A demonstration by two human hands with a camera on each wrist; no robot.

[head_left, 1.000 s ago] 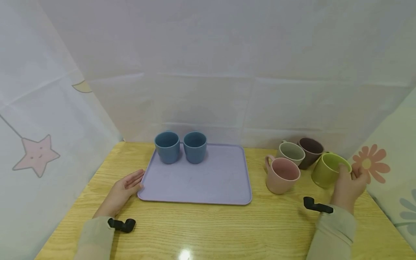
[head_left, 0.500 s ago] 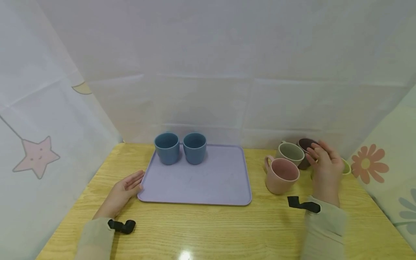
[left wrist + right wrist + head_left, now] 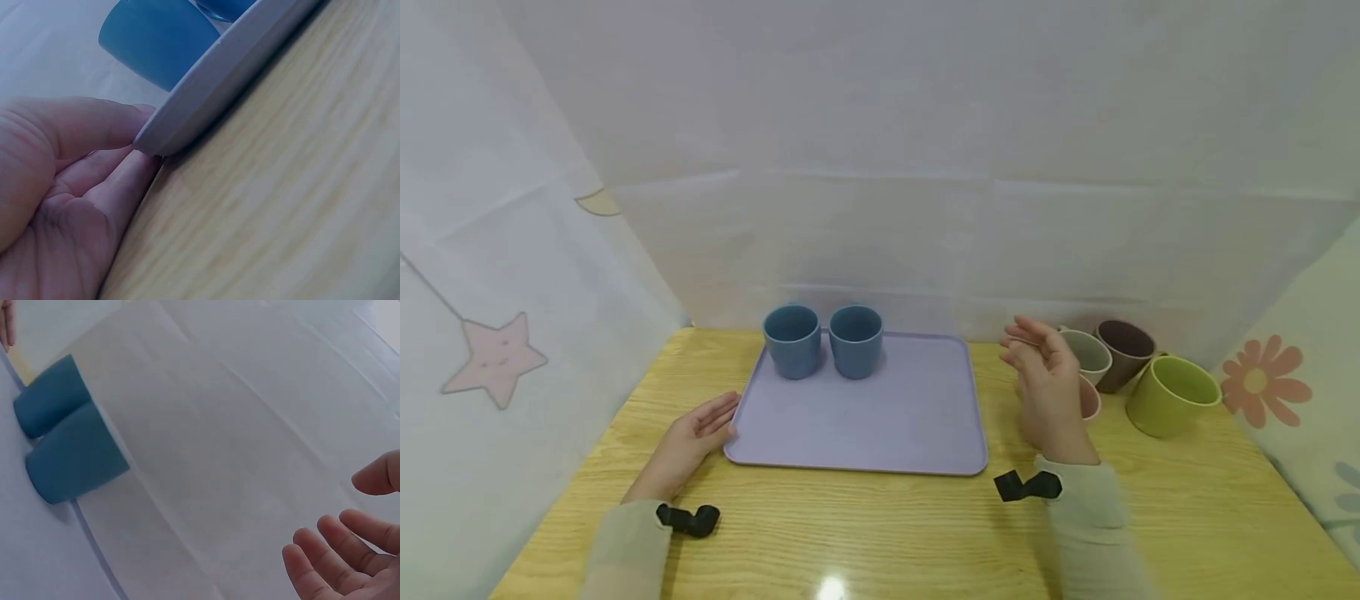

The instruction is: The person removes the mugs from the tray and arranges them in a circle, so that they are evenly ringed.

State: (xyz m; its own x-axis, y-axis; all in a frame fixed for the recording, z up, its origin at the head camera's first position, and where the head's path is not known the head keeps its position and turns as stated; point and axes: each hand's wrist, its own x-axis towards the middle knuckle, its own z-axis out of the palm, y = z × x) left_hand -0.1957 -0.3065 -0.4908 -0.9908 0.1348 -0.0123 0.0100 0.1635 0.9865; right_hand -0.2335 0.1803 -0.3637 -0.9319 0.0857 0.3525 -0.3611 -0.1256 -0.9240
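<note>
While the left hand (image 3: 691, 435) rests against the left edge of the tray (image 3: 887, 421), next to the front left corner, its fingers lie nearly straight along the side and its thumb touches the rim. Raised just beyond the tray's right edge is the right hand (image 3: 1047, 385), its fingers released and slightly bent, the thumb spread away from them. From the head view it covers much of the pink mug (image 3: 1090, 398). Two blue mugs, one left (image 3: 796, 357) and one right (image 3: 857, 357), stand upright side by side near the tray's back left corner. Off the tray, toward the back right corner of the table (image 3: 925, 533), are the grey mug (image 3: 1090, 354), behind the pink one, then the brown mug (image 3: 1126, 350), and the green mug (image 3: 1165, 408), nearest the table's right edge. Whether the grey and brown mugs touch, I cannot tell. A white sheet (image 3: 865, 233) rises behind the table's back edge, and a star (image 3: 497, 358) shows at the left and a flower (image 3: 1266, 380) at the right.
</note>
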